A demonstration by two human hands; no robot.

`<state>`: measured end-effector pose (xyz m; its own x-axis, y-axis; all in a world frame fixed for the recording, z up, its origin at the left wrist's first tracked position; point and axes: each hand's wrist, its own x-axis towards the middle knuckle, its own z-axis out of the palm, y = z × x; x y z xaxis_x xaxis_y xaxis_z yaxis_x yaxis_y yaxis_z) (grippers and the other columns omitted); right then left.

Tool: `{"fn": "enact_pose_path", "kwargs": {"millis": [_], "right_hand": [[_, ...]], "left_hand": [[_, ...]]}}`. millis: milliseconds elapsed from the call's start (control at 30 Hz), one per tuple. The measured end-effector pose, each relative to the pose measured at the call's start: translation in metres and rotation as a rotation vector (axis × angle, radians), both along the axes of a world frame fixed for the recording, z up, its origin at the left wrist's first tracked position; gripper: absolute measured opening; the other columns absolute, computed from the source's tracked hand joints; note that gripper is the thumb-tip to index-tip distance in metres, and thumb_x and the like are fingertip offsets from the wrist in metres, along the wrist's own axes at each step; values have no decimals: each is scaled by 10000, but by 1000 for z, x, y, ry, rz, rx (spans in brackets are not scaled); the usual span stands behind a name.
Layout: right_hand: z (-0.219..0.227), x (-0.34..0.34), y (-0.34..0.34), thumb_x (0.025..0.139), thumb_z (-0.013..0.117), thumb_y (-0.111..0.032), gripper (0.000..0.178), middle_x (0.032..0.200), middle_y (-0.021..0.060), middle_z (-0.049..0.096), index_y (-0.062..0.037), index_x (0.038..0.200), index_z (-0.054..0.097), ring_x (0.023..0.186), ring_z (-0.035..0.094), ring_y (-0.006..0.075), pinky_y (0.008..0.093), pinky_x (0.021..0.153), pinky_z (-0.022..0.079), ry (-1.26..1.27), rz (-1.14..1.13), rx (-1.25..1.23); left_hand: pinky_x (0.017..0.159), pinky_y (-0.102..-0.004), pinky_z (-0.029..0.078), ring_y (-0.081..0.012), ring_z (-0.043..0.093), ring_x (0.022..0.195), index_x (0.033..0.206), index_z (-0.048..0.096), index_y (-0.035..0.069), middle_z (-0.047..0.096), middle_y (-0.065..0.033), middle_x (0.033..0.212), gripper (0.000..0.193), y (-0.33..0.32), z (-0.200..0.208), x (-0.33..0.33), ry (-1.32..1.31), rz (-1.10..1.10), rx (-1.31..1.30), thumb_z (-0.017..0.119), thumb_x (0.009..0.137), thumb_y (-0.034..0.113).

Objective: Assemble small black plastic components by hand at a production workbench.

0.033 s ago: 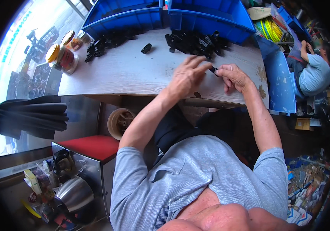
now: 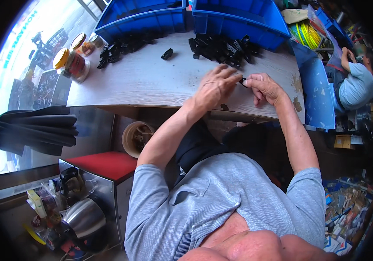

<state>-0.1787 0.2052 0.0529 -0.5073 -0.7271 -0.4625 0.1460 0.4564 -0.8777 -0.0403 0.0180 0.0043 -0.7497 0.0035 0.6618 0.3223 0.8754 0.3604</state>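
Note:
A small black plastic piece [image 2: 243, 81] is pinched between the thumb and fingers of my right hand [image 2: 264, 88], above the table near its front edge. My left hand [image 2: 216, 87] is beside it, slightly blurred, with fingers stretched out and apart. Its fingertips reach the near end of the piece; whether they touch it I cannot tell. Its thumb is hidden. Just beyond my hands lies a heap of similar black pieces [image 2: 223, 48]. One single black piece [image 2: 167, 54] sits apart to the left. A second black heap [image 2: 123, 48] spreads at the far left.
Two blue bins, a left one [image 2: 141, 21] and a right one [image 2: 241, 30], stand along the back of the pale table [image 2: 121, 89]. Lidded jars [image 2: 74, 65] stand at its left end. A blue tub [image 2: 319, 98] is at the right; another person [image 2: 356, 85] sits beyond it.
My left hand has shifted very slightly right, toward the black piece. My right hand keeps its pinch, and the whole view has moved a little.

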Motion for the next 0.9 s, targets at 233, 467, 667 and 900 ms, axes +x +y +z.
{"fn": "enact_pose_path", "kwargs": {"millis": [233, 467, 667, 900], "right_hand": [[1, 14, -11, 912, 688, -400, 343, 467, 15, 472, -64, 931, 620, 360, 546, 159, 302, 327, 447, 29, -36, 99], [-3, 26, -21, 892, 744, -352, 415, 493, 4, 473, -77, 1175, 616, 381, 548, 140, 280, 330, 441, 171, -238, 119], [-1, 34, -34, 837, 798, -199, 540, 603, 26, 545, -56, 1308, 575, 393, 530, 124, 278, 331, 432, 283, -188, 25], [2, 34, -44, 839, 777, -155, 409, 603, 27, 553, -56, 1206, 626, 384, 513, 122, 283, 320, 382, 333, -88, 173]], "left_hand": [[912, -441, 508, -321, 639, 1016, 1111, 704, 102, 708, -115, 1051, 220, 3, 0, -2, -236, 63, -49, 688, 902, 168], [899, -438, 519, -339, 636, 1005, 1122, 706, 87, 693, -115, 1113, 262, -43, 3, 8, 115, 428, 69, 709, 875, 174], [839, -468, 512, -347, 630, 997, 1103, 685, 86, 702, -131, 1038, 226, -126, -6, 30, -184, 692, -174, 646, 881, 110], [829, -460, 530, -363, 667, 883, 1260, 641, 112, 718, -169, 1011, 370, -95, -11, 35, -106, 483, 49, 671, 893, 73]]}}
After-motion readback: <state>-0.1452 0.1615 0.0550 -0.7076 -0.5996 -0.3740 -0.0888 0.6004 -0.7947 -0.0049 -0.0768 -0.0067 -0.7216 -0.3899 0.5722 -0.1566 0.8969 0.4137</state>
